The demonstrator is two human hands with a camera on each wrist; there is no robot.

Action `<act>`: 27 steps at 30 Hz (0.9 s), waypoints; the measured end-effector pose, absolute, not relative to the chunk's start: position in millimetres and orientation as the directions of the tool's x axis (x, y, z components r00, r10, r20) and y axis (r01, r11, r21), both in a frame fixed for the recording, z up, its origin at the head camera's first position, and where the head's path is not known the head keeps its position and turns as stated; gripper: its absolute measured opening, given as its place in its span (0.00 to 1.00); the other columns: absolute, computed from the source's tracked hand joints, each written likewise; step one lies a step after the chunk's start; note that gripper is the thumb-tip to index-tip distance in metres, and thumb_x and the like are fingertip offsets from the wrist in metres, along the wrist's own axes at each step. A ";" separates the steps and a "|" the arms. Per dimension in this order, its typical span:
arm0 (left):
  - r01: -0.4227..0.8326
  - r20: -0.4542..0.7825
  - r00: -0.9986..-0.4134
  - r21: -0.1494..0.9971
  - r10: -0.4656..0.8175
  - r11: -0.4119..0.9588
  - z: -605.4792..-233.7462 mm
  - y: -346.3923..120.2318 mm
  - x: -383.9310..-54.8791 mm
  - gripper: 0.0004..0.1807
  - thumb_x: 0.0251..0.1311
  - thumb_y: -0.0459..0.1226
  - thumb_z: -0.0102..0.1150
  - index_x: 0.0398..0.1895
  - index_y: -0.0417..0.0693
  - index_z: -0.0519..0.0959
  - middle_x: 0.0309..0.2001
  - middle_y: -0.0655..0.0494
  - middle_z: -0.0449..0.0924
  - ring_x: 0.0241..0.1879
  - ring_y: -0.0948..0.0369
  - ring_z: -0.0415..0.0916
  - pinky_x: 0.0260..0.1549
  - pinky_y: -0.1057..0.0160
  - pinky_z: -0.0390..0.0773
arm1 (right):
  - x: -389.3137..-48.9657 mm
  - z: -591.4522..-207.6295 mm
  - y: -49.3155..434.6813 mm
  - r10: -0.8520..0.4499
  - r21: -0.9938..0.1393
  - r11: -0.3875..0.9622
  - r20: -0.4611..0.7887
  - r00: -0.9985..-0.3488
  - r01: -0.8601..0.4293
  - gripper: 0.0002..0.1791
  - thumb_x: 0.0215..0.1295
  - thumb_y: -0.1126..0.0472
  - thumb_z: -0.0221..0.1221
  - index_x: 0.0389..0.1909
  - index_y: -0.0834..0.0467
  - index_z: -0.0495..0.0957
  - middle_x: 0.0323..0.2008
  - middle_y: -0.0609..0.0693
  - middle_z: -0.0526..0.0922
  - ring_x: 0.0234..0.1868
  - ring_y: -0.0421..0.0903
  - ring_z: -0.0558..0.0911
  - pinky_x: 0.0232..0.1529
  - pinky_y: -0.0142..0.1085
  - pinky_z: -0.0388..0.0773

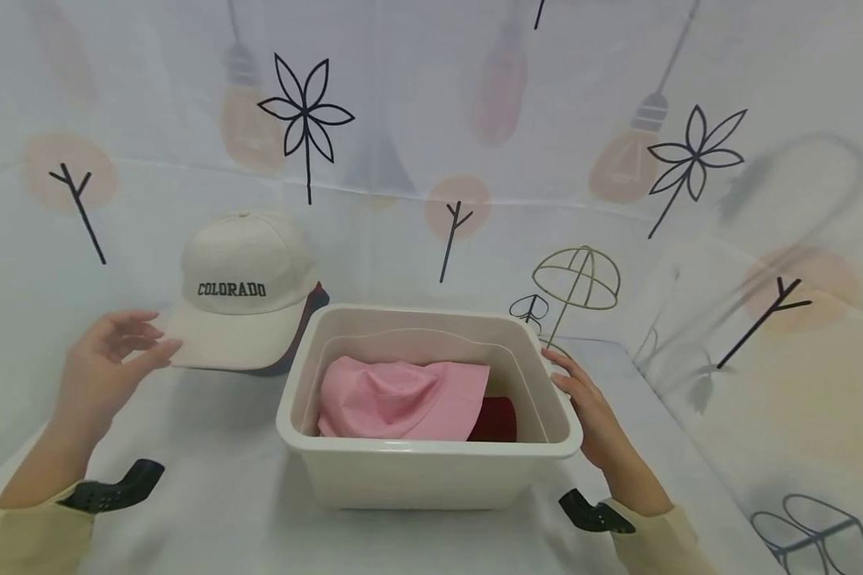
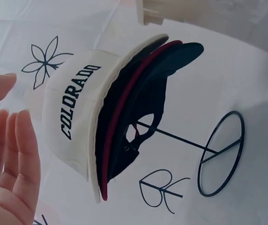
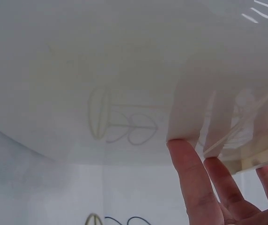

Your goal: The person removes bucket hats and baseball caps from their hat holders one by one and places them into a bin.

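Observation:
A cream cap [image 1: 248,263] lettered COLORADO tops a stack with a red cap [image 2: 117,117] and a dark cap [image 2: 183,56] beneath it, on a black wire stand [image 2: 176,137]. My left hand [image 1: 118,359] is beside the cream brim, its fingers loosely bent and holding nothing; the left wrist view shows a gap between them and the cap. With fairly straight fingers, my right hand [image 1: 590,407] touches the right side of a white plastic bin [image 1: 431,475]. Inside the bin lie a pink cap [image 1: 395,395] and a dark red piece [image 1: 495,419], partly hidden.
To the right behind the bin stands a gold wire hat stand [image 1: 577,279]. A white cloth [image 1: 223,479] covers the table, and a printed cloth [image 1: 395,96] with flowers and bulbs hangs behind. The table's right edge runs beyond my right hand.

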State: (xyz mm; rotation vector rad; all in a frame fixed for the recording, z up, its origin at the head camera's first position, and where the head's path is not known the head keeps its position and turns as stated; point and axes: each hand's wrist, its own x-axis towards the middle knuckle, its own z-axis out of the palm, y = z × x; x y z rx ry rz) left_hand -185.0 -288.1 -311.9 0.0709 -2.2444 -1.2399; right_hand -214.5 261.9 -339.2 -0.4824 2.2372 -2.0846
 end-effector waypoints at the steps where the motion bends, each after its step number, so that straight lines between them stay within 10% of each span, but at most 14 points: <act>1: 0.221 0.454 -0.835 0.795 -0.312 0.565 -311.0 -289.2 -185.7 0.21 0.56 0.41 0.64 0.52 0.54 0.70 0.39 0.64 0.70 0.38 0.77 0.68 0.30 0.83 0.70 | -214.5 -339.5 262.0 -0.258 -0.980 0.044 0.178 -0.950 -0.196 0.25 0.75 0.55 0.40 0.69 0.53 0.54 0.58 0.45 0.67 0.49 0.40 0.75 0.43 0.36 0.77; 13: 0.255 0.444 -0.822 0.847 -0.356 0.467 -299.8 -300.2 -197.3 0.19 0.56 0.36 0.64 0.46 0.65 0.71 0.40 0.68 0.69 0.37 0.76 0.70 0.28 0.82 0.73 | -214.1 -340.3 261.7 -0.250 -0.979 0.056 0.178 -0.952 -0.198 0.26 0.74 0.55 0.40 0.70 0.56 0.52 0.58 0.46 0.67 0.50 0.41 0.75 0.44 0.36 0.77; 27: 0.151 0.362 -0.859 0.854 -0.362 0.498 -290.1 -309.0 -218.6 0.30 0.56 0.45 0.63 0.63 0.60 0.66 0.53 0.65 0.66 0.43 0.75 0.66 0.34 0.82 0.67 | -214.5 -339.7 260.8 -0.259 -0.978 0.038 0.189 -0.947 -0.205 0.26 0.75 0.55 0.39 0.70 0.56 0.51 0.58 0.46 0.67 0.50 0.41 0.74 0.44 0.36 0.77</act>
